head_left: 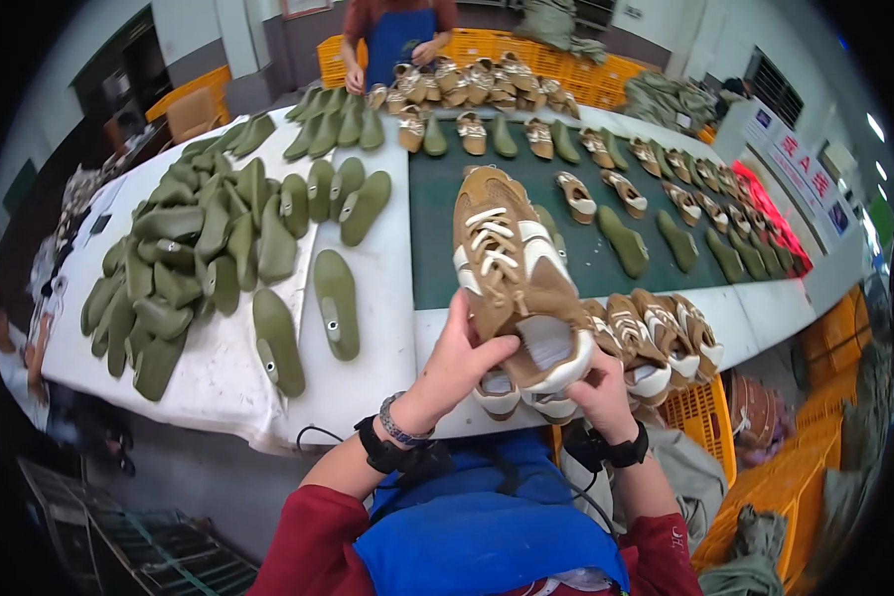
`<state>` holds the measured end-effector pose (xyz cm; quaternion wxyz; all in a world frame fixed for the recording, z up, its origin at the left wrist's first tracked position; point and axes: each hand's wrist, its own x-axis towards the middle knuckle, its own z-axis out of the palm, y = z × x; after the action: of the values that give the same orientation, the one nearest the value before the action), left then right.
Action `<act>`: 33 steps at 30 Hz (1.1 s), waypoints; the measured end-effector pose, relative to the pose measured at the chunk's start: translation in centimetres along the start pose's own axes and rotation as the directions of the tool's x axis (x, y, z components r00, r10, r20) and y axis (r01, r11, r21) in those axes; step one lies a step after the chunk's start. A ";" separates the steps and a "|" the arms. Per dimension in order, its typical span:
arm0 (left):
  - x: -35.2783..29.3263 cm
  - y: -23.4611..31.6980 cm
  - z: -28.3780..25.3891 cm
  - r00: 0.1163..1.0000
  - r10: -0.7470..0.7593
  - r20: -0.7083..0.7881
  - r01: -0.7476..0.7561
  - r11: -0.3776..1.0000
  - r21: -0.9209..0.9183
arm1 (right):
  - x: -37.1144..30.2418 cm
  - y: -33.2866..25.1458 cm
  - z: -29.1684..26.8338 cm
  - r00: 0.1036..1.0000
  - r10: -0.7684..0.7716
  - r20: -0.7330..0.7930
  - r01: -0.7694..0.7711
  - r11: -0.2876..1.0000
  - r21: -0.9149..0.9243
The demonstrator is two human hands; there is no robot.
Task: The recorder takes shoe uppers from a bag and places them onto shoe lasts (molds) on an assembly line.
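White tabletop (382, 308) spreads across the workshop, with a dark green mat (435, 223) over its far right part and a heap of olive-green shoe lasts (209, 233) on its left. Near the mat's front edge, several brown-and-white shoes (656, 338) stand side by side, just to the right of the one held sneaker (497, 248), which is tilted with its laced toe pointing away and its opening toward the person. It sits between both hands: the left grip (454, 360) is closed on the left side of its collar, thumb over the edge, while the right grip (604, 399) clasps the right of its heel.
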<state>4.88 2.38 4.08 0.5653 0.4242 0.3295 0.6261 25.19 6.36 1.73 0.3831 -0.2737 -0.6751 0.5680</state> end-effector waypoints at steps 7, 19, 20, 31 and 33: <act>-1.5 0.2 -7.4 0.936 0.043 -0.348 -0.089 0.989 -0.116 | 2.5 -0.7 1.2 0.997 -0.053 0.056 0.058 0.994 -0.089; -5.4 -1.6 -11.8 0.854 0.071 -0.516 -0.053 0.997 0.049 | 3.9 1.8 0.5 0.995 0.078 0.054 -0.091 0.614 0.784; -5.4 -1.7 -11.5 0.850 0.073 -0.521 -0.056 0.997 0.048 | 4.0 2.0 0.6 0.997 0.060 0.044 -0.073 0.649 0.757; -5.1 -2.1 -7.3 0.945 -0.039 -0.326 0.022 0.998 -0.056 | 4.6 0.9 9.4 0.732 -0.308 0.607 0.581 0.748 -0.320; -5.9 -3.7 -7.6 0.969 0.070 -0.239 -0.010 0.970 0.241 | 4.6 2.0 9.8 0.645 -0.302 0.702 0.654 0.693 -0.303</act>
<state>-0.35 -2.44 -3.40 0.4524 0.4147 0.4609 0.6410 14.37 5.07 0.10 0.1974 0.0247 -0.9379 0.2842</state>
